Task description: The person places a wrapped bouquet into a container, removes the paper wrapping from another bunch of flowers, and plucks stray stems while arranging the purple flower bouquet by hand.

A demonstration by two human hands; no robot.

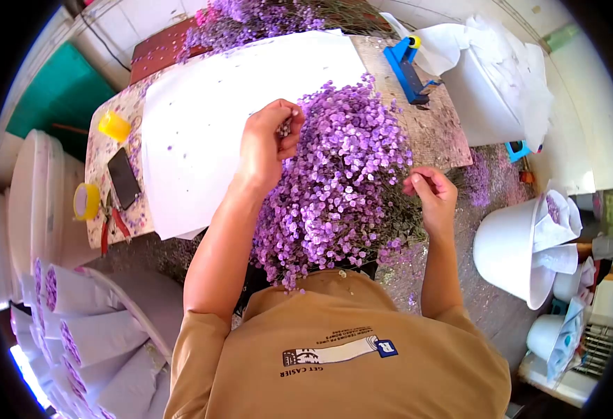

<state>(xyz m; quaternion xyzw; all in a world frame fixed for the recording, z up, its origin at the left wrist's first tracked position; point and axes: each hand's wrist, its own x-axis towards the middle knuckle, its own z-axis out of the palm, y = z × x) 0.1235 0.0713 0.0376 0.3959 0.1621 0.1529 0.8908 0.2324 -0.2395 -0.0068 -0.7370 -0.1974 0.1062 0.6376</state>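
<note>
A large bunch of small purple flowers lies in front of me, spilling from the table's near edge over my lap. My left hand is over the bunch's left side, above the white paper. Its fingers are curled round a few small, pale purplish flower heads. On the bunch's right side, my right hand is closed in a pinch beside the green stems. What lies between its fingertips, if anything, is too small to make out.
White paper sheets cover much of the table. Yellow tape rolls, a black phone and red-handled pliers lie left. A blue tape dispenser stands at the right. Wrapped bunches fill a bin at lower left; a white bucket stands right.
</note>
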